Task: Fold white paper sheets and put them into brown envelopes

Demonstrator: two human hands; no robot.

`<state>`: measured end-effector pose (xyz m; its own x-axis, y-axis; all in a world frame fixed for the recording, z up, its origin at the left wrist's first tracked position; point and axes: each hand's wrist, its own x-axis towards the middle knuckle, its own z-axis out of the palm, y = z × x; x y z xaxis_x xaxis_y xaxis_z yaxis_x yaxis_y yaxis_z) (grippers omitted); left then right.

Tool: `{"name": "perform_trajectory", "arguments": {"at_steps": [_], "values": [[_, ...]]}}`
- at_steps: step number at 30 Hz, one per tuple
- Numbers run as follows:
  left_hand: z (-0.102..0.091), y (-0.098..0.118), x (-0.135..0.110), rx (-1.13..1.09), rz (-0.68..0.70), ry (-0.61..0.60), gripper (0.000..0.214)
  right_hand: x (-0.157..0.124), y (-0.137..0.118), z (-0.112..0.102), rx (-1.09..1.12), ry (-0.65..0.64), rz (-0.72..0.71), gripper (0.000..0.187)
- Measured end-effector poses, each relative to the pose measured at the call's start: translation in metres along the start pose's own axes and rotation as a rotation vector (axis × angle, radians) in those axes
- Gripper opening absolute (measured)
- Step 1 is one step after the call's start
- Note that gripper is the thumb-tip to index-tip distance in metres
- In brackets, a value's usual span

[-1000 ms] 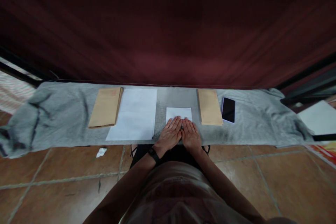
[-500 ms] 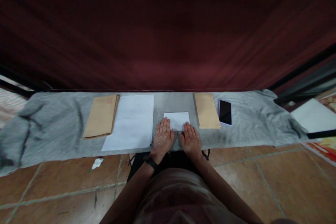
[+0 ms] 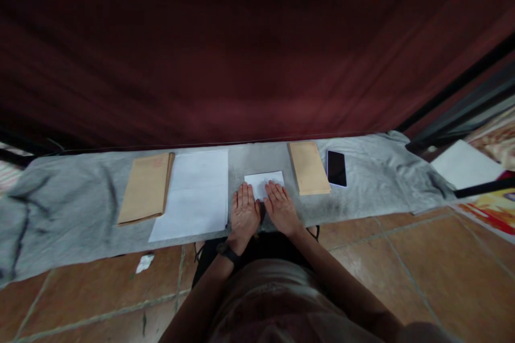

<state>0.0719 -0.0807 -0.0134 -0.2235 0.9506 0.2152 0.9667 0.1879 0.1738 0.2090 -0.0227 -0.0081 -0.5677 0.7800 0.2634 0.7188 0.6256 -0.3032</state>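
Observation:
A small white sheet of folded paper (image 3: 257,178) lies flat on the grey cloth in front of me. My left hand (image 3: 244,214) rests flat at its lower left corner, fingers stretched out and pointing away from me. My right hand (image 3: 280,209) is laid flat across the paper's lower right part, its fingers extended and slanting leftward. Neither hand grips anything. Left of my hands is a stack of large white paper sheets (image 3: 195,193). To the right lies a stack of brown envelopes (image 3: 309,168).
More brown envelopes (image 3: 145,187) overlap the left edge of the large sheets. A phone (image 3: 337,168) with a dark screen lies right of the right-hand envelopes. The grey cloth (image 3: 374,182) covers a narrow bench before a dark red curtain (image 3: 241,64). Crumpled tissue (image 3: 145,263) sits on the tiled floor.
My right hand has moved up and left onto the small paper, while the left stays near its lower left corner. The whole view has shifted and tilted slightly.

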Motion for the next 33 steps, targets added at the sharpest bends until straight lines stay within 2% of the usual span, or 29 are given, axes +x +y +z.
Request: {"name": "perform_trajectory", "arguments": {"at_steps": [4,11,14,19,23,33], "values": [[-0.002,0.001,0.001,0.026,0.002,-0.010,0.059,0.008,0.000,0.004,-0.013,-0.038,-0.012,0.047],[-0.002,0.000,0.002,-0.002,0.023,0.010,0.059,0.001,0.007,0.008,-0.047,-0.030,-0.021,0.048],[-0.001,0.007,0.006,-0.041,0.085,-0.013,0.059,0.000,0.008,0.008,-0.063,-0.048,-0.037,0.050],[0.001,0.021,0.019,-0.107,0.215,-0.123,0.062,-0.001,0.012,0.010,-0.102,-0.084,-0.072,0.057],[0.001,0.022,0.026,-0.095,0.210,-0.146,0.064,0.000,0.011,0.011,-0.114,-0.106,-0.059,0.058],[0.004,0.010,0.027,-0.070,0.174,-0.112,0.063,0.002,0.007,0.009,-0.090,-0.105,-0.014,0.053]]}}
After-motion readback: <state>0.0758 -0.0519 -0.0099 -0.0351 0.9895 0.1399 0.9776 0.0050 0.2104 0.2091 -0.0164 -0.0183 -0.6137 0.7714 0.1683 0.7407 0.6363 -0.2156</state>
